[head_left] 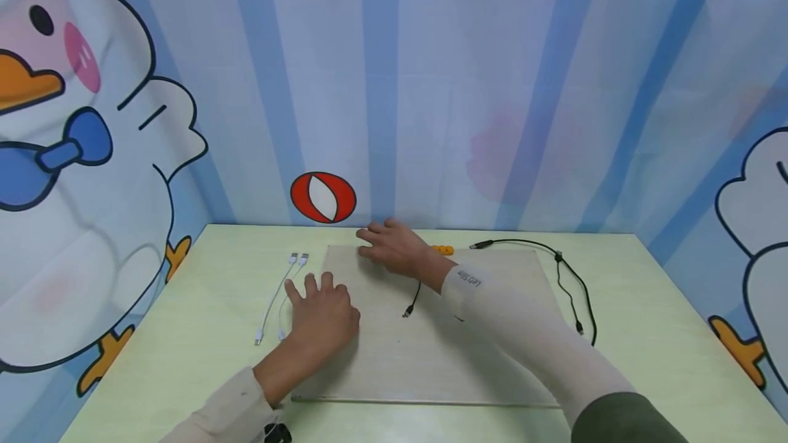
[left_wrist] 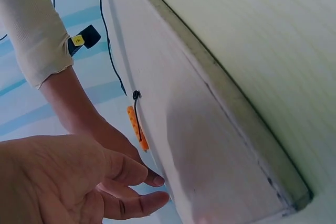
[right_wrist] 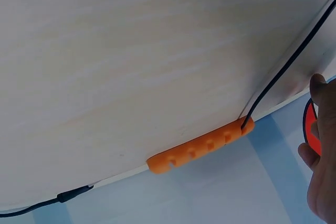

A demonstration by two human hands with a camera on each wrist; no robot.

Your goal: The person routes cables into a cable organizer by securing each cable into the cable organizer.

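A pale flat board (head_left: 443,361) lies on the table. At its back edge sits an orange cable holder (right_wrist: 202,147) with several slots. One slot at its end holds a thin black cable (right_wrist: 289,64), whose plug (head_left: 409,311) lies on the board. My right hand (head_left: 397,249) reaches to the board's far left corner, fingers extended; whether they touch it is unclear. Over the board's left edge is my left hand (head_left: 323,313), fingers spread and loosely bent, holding nothing. In the left wrist view, its thumb and a finger (left_wrist: 144,205) stand apart near the board.
Two white cables (head_left: 271,306) lie left of the board, the nearer one partly hidden by my left hand. A thicker black cable (head_left: 581,282) with a tie curves along the board's right side. Behind the table hangs a blue striped curtain (head_left: 425,87) with cartoon ducks.
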